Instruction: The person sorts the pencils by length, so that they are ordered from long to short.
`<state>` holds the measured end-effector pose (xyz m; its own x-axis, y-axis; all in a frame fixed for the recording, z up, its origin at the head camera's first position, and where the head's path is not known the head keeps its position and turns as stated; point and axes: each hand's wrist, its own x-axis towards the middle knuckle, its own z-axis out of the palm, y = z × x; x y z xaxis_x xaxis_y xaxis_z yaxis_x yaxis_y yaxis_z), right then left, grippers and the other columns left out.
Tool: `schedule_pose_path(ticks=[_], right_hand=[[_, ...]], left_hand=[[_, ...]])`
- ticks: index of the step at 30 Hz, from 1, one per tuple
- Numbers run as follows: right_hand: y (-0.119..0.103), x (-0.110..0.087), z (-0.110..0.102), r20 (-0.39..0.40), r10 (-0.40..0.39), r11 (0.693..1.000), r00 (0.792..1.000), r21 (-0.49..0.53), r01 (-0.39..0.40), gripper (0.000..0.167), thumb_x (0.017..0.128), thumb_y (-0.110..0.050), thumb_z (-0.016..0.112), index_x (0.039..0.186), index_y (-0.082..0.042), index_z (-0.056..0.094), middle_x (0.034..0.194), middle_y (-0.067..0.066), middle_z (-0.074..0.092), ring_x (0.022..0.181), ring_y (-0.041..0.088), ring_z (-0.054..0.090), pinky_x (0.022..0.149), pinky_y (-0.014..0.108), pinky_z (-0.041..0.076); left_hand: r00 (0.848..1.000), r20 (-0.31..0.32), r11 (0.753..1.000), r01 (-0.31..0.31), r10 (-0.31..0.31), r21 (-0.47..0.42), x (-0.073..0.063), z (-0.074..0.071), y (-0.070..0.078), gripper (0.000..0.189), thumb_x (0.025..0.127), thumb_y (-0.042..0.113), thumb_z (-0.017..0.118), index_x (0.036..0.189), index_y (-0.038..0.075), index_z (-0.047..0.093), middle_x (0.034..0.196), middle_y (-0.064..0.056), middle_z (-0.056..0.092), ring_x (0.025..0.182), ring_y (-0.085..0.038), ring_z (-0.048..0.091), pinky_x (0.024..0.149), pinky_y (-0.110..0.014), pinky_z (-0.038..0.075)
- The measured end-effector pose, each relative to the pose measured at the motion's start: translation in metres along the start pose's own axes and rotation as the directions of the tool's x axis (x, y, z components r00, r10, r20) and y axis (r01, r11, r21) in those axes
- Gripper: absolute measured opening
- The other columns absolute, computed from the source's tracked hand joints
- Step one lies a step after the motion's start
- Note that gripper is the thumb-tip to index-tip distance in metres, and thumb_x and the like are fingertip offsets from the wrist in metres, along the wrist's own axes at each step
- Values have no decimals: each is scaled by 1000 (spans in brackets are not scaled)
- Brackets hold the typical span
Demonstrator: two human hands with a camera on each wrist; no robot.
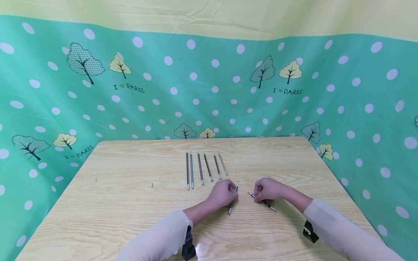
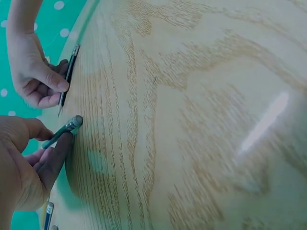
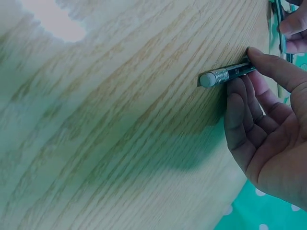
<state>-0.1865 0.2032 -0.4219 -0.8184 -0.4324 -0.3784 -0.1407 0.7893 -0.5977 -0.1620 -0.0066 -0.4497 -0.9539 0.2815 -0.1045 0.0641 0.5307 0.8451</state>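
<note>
My left hand (image 1: pixel 222 194) pinches a teal pencil (image 1: pixel 230 209) between thumb and fingers, with its eraser end toward me. In the left wrist view the eraser end of that pencil sticks out past the fingertips. To the right, my right hand (image 1: pixel 269 189) pinches a black pencil (image 1: pixel 270 207) slanting low over the table, tip to the upper left. The right wrist view shows its white eraser and metal band (image 3: pixel 218 76) close to the wood. Beyond the left hand lies a row of several pencils (image 1: pixel 200 170), erasers toward me, some slightly tilted; one is tan (image 1: pixel 223 164).
The wooden table (image 1: pixel 130 210) ends at a green polka-dot curtain (image 1: pixel 202 83) along the back and sides. A tiny grey bit (image 1: pixel 152 185) lies left of the row. A black wrist camera (image 1: pixel 188 244) hangs under the left sleeve.
</note>
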Motion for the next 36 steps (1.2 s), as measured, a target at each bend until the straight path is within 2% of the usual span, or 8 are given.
schedule_pose_path(ticks=[6, 11, 16, 22, 29, 36], right_hand=[[1, -1, -2, 9, -36, 998, 999, 44, 35, 16, 77, -10, 73, 81, -5, 59, 58, -3, 51, 47, 9, 45, 44, 19, 40], [0, 0, -6, -5, -61, 994, 998, 85, 61, 17, 78, -11, 73, 83, -4, 59, 62, -1, 55, 52, 11, 48, 47, 23, 44], [-2, 1, -8, -15, -38, 988, 999, 150, 40, 18, 79, -12, 72, 86, -3, 58, 65, 3, 60, 53, 12, 50, 48, 29, 49], [0, 6, -6, -59, -34, 980, 998, 195, 44, 18, 81, -13, 68, 90, -1, 59, 68, 4, 61, 55, 12, 55, 51, 28, 51], [-5, 10, -4, -83, 33, 952, 996, 305, -6, 22, 82, -14, 68, 97, 1, 61, 71, 4, 60, 56, 13, 57, 54, 30, 56], [-12, 13, -2, -96, 30, 929, 995, 369, 8, 29, 84, -14, 66, 105, 5, 59, 74, 5, 60, 54, 13, 57, 54, 31, 57]], left_hand=[[1000, 7, 997, 22, -22, -70, 0, -6, -4, 26, 80, 5, 64, 105, 0, 60, 82, -1, 59, 51, -8, 53, 44, -20, 52], [1000, -11, 995, 14, -15, -101, 1, -13, -7, 25, 80, 6, 65, 104, 1, 59, 85, -3, 60, 54, -10, 55, 47, -23, 55], [1000, -13, 988, 25, -27, -149, 0, -21, -6, 26, 81, 6, 65, 105, 1, 59, 86, -5, 61, 60, -12, 58, 50, -26, 58], [999, -24, 979, 38, -44, -198, 0, -28, -7, 28, 81, 5, 64, 108, 0, 58, 87, -7, 62, 59, -14, 61, 54, -30, 59], [998, -47, 971, 38, -50, -235, -3, -36, -8, 31, 81, 5, 64, 111, 1, 58, 88, -7, 61, 60, -15, 61, 55, -30, 59], [994, -79, 954, 50, -76, -295, -3, -42, -10, 30, 80, 5, 64, 110, 2, 58, 90, -9, 61, 64, -16, 62, 54, -31, 59]])
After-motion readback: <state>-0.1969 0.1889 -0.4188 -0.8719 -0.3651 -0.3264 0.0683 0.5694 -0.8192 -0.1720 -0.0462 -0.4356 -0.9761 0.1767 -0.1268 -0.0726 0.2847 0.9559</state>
